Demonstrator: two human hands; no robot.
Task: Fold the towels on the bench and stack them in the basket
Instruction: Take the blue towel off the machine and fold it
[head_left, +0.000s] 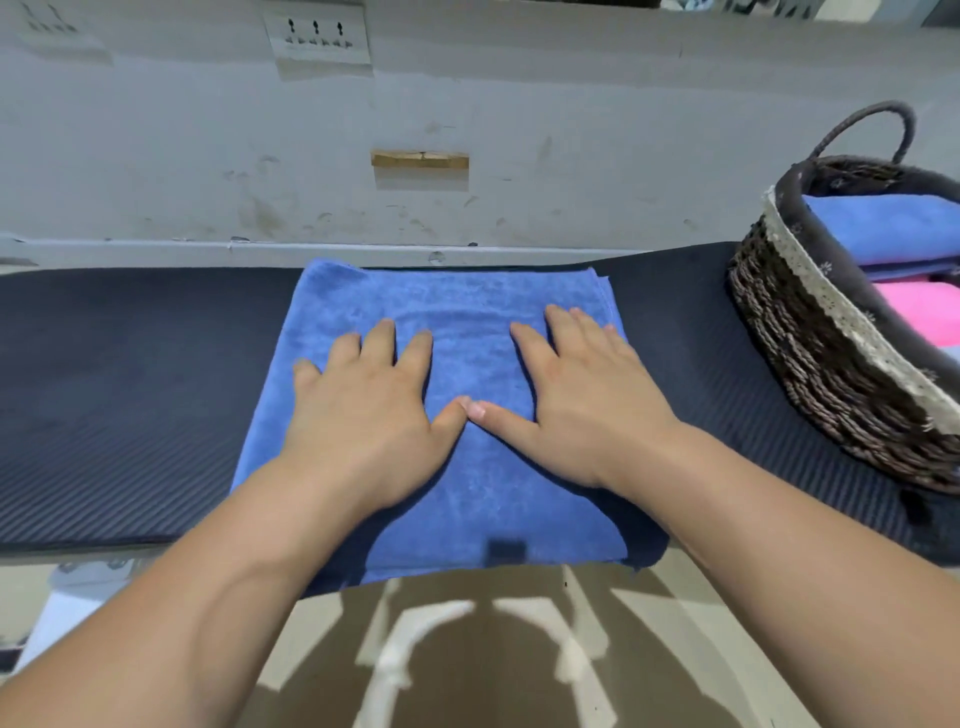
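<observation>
Towel (483, 499) lies flat, left of the basket (810, 358), its long axis running away from the person (near edge droops off the bench (130, 395)). Left hand (363, 415) and right hand (582, 410) press on it, fingers straight, thumbs touching; the right sits nearer the basket.

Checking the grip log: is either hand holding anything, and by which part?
Nothing is held. The left hand and right hand lie flat on the middle of the blue towel.
</observation>
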